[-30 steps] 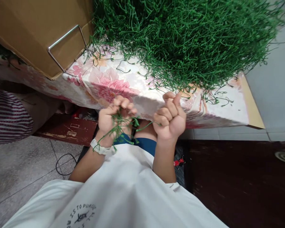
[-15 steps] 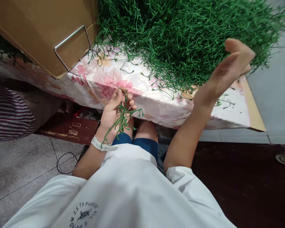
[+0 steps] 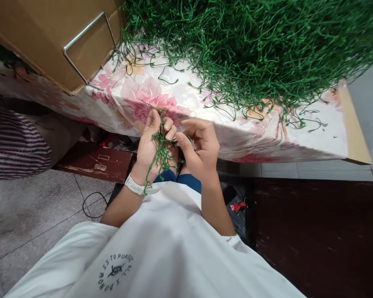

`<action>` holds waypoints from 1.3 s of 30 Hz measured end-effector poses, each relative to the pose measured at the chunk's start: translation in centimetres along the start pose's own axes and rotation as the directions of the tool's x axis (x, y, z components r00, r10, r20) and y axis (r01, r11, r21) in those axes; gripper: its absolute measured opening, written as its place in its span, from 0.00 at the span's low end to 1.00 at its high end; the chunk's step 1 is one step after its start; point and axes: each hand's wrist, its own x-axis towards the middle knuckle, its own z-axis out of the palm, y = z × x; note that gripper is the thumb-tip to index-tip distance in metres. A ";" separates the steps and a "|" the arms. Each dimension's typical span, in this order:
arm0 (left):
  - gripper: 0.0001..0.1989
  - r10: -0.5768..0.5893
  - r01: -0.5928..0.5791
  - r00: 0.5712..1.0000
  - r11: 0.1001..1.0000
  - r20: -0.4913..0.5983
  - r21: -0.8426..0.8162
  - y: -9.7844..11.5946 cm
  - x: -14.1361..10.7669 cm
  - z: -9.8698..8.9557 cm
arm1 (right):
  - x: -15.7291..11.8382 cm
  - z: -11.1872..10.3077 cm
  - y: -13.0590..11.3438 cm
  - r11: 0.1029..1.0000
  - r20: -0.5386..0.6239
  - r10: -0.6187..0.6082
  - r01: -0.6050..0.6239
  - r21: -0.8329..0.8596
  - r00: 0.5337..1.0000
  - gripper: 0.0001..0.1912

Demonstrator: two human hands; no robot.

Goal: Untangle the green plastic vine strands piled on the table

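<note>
My left hand [image 3: 151, 142], with a pale watch on its wrist, is closed on a small bunch of green plastic stems [image 3: 162, 153]. The stems hang down over the palm, and one thin end sticks out above the thumb. Close beside it, my right hand [image 3: 202, 147] pinches at the tip of a green stem at the bunch's right side, thumb and forefinger together. Both hands are in front of the table's near edge, above my lap. Beyond them a large heap of the same green stems [image 3: 251, 54] covers the back of the table.
A flowered cloth [image 3: 180, 111] covers the table, with loose stems along the heap's front. At the left stand a cardboard box [image 3: 43, 37] and a bent metal wire frame [image 3: 83, 31]. A person in a striped garment [image 3: 15, 145] sits at the far left. Dark red benches [image 3: 93, 161] flank me.
My right hand has come down from over the heap at the right to beside my left hand, its fingers now closed at the bunch. The left hand still holds the stems.
</note>
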 end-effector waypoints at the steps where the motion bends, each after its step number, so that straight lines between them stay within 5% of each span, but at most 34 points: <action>1: 0.19 -0.001 0.001 1.000 1.000 -0.008 0.004 0.0 0.0 0.1 | 0.0 0.0 -0.1 0.999 -0.006 0.016 -0.016 0.030 1.000 0.11; 8: 0.21 0.005 -0.004 1.000 0.996 0.014 -0.087 0.3 -0.1 0.4 | -0.5 -1.1 -1.3 0.894 -0.022 0.216 -0.188 0.407 0.976 0.12; 12: 0.22 -0.029 0.031 0.999 0.994 0.020 -0.105 0.2 0.1 0.8 | -1.3 -1.1 -1.6 0.858 0.021 0.231 -0.214 0.467 0.973 0.12; 14: 0.23 -0.009 0.010 1.000 0.995 0.003 -0.094 0.8 0.7 0.5 | -1.4 -1.5 -1.7 0.884 -0.025 0.200 -0.169 0.436 0.980 0.10; 17: 0.24 0.147 -0.150 0.988 0.981 -0.035 -0.123 3.1 2.2 -0.9 | -1.1 -3.6 -1.8 0.925 -0.240 0.084 0.014 0.379 0.967 0.08; 19: 0.25 0.341 -0.343 0.939 0.925 -0.041 -0.163 5.0 3.1 -2.2 | -0.5 -5.6 -1.6 0.937 -0.349 -0.020 0.139 0.321 0.937 0.08; 21: 0.26 0.389 -0.393 0.920 0.908 -0.057 -0.145 6.4 3.5 -3.2 | 0.1 -7.2 -1.4 0.955 -0.375 -0.073 0.174 0.242 0.924 0.09; 27: 0.20 0.206 -0.188 0.975 0.964 0.082 -0.187 4.9 2.4 -2.5 | 4.0 -8.0 0.8 0.992 -0.390 -0.077 0.110 0.063 0.918 0.11; 30: 0.20 0.132 -0.121 0.990 0.977 0.055 -0.177 3.6 1.9 -1.1 | 6.8 -9.2 3.3 0.978 -0.405 -0.152 0.078 -0.195 0.902 0.12; 34: 0.19 0.143 -0.142 0.990 0.986 0.006 -0.081 3.2 1.4 0.1 | 7.7 -10.3 5.4 0.769 -0.342 -0.158 -0.101 -0.631 0.926 0.19; 36: 0.17 0.168 -0.168 0.985 0.986 -0.026 0.005 3.1 1.2 0.3 | 6.3 -9.3 4.7 0.757 -0.387 -0.203 -0.106 -0.645 0.899 0.16; 39: 0.13 0.188 -0.185 0.982 0.980 -0.031 0.072 2.4 1.0 0.4 | 3.4 -5.8 2.0 0.901 -0.387 -0.172 -0.014 -0.434 0.906 0.10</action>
